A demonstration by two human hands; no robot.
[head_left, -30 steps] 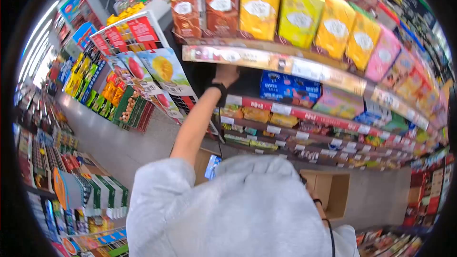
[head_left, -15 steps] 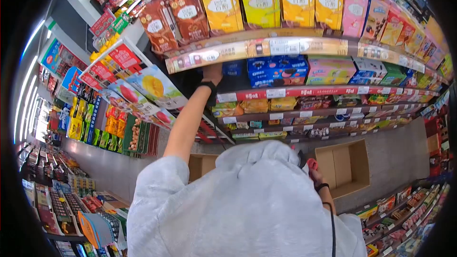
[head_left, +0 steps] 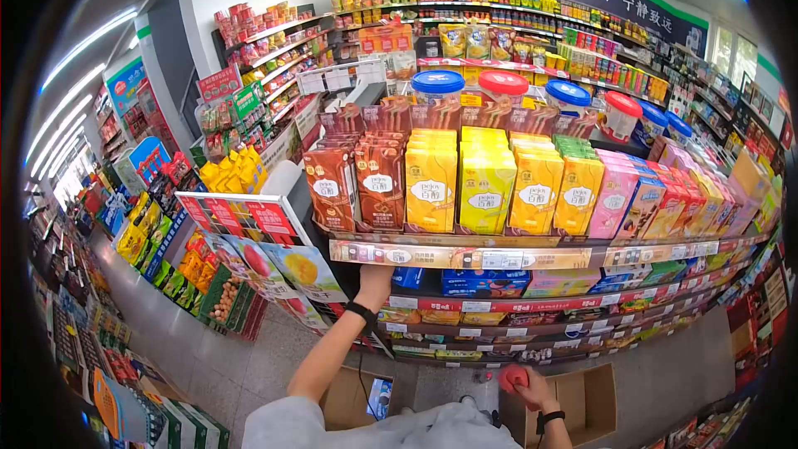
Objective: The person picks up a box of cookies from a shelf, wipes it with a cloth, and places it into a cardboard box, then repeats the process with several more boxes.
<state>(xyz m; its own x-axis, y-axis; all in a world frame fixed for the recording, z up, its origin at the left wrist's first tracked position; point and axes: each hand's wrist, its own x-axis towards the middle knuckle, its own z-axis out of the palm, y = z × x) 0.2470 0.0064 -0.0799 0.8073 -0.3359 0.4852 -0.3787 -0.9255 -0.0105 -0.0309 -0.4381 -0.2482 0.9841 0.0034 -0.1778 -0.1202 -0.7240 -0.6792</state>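
Note:
My left hand (head_left: 376,281) reaches in under the top shelf's price strip (head_left: 465,254), beside a blue box (head_left: 407,277); its fingers are hidden by the shelf edge. Lower right, my right hand (head_left: 532,388) has its fingers wrapped round a round red object (head_left: 513,377), above the floor. Brown boxes (head_left: 381,183), yellow boxes (head_left: 431,183) and a yellow-green box (head_left: 485,183) stand upright in a row on the shelf above my left hand. More blue boxes (head_left: 485,283) lie on the tier below, right of that hand.
Two open cardboard boxes stand on the floor, one by my left side (head_left: 345,399) and one right of my right hand (head_left: 594,399). A poster panel (head_left: 287,262) borders the shelf's left end. Tubs with blue (head_left: 438,81) and red lids (head_left: 503,82) stand behind the upright boxes.
The view has tilted up, showing the shelf top, tubs and back wall. My right hand and the red object now show more fully. My left hand is still at the tier under the top shelf.

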